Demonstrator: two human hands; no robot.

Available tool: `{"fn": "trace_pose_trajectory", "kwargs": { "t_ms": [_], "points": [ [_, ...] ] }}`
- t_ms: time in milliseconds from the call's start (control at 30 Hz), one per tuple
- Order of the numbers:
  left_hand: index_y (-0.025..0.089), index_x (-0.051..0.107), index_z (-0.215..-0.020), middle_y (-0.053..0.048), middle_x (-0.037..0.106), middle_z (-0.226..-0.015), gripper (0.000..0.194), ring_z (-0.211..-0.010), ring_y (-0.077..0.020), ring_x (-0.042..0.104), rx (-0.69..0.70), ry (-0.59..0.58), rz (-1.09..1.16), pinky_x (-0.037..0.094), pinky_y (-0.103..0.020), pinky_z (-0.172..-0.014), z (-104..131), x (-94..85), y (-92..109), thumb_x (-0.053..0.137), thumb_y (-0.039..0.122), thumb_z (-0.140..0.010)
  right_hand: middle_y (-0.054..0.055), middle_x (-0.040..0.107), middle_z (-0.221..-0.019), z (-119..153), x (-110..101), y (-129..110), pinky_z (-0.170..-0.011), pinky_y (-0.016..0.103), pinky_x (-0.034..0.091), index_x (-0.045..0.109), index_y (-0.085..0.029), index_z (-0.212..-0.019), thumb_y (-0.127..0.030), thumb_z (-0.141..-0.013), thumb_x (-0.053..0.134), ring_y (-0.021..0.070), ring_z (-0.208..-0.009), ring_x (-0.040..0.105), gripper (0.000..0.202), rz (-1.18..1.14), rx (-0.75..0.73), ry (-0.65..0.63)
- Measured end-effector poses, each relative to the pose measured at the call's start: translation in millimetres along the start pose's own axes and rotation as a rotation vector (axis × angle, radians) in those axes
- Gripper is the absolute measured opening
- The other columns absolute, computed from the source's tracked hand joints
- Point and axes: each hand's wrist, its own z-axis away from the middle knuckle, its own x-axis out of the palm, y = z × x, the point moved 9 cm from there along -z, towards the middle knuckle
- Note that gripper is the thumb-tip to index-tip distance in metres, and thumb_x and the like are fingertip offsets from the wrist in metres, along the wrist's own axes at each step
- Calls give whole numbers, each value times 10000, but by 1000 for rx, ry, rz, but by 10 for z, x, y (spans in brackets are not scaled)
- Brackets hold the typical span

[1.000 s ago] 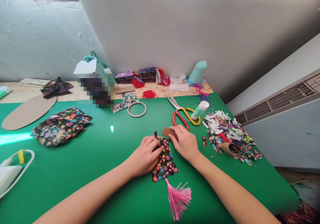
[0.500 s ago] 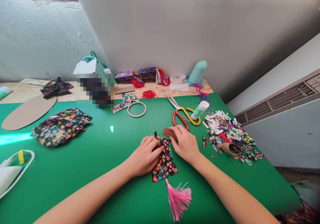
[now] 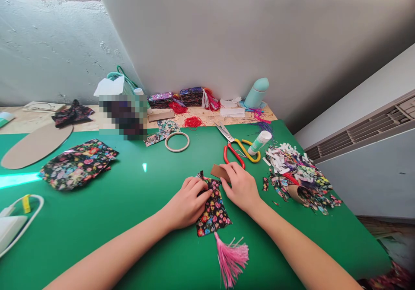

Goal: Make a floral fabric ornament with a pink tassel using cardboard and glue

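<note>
My left hand rests on a piece of black floral fabric, its bent fingers pressing the left side of the cloth against the green table. At the bottom edge of the cloth hangs a pink tassel, its strands fanned out on the table. Between the fingers and thumb of my right hand is a small brown cardboard strip, held at the fabric's upper right corner. Part of the strip is hidden under those fingers. Just beyond that hand lie scissors with red and yellow handles and a white-and-green glue stick.
To the right is a heap of paper and fabric scraps. A roll of tape lies beyond my hands. Floral cloth, a cardboard oval and a white charger are at left. A teal bottle stands by the wall.
</note>
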Motion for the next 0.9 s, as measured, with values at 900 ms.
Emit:
{"fn": "trace_pose_trajectory", "kwargs": {
  "t_ms": [900],
  "points": [
    [125, 565, -1062, -123, 564, -970, 270, -935, -245, 497, 13, -2, -11, 439, -433, -848, 7, 10, 12, 430, 79, -833, 139, 526, -1053, 35, 13, -24, -783, 399, 544, 511, -121, -1236, -135, -804, 501, 260, -932, 570, 433, -96, -27, 6]
  ]
}}
